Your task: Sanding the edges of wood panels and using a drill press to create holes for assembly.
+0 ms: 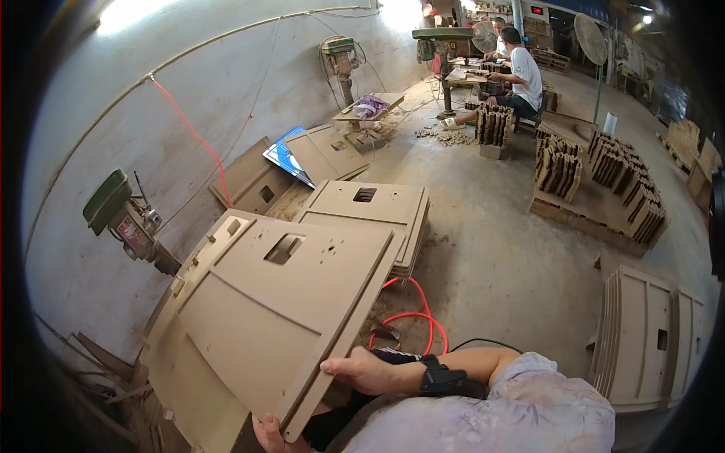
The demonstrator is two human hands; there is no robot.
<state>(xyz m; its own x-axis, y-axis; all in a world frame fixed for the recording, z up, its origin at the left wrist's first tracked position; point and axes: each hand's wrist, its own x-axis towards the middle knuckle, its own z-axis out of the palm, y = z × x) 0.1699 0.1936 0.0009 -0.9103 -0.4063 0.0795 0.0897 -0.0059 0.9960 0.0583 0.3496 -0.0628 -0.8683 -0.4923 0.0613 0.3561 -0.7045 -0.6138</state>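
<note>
The board (283, 302) lies over the counter (174, 370), its near edge overhanging toward the person. The right hand (359, 370) grips that edge, thumb on top; the left hand (278, 436) grips the near corner, partly hidden. Handling it well likely calls for even support from both hands and small, flat shifts, keeping the far edge clear of the drill (128, 223) and the side clear of the stack (370, 204).

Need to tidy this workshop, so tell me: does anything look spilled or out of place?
Yes. Small brown pieces lie scattered on the floor beside a seated worker's foot, unlike the upright stack nearby. A red hose also loops loosely beyond the right hand.
</note>
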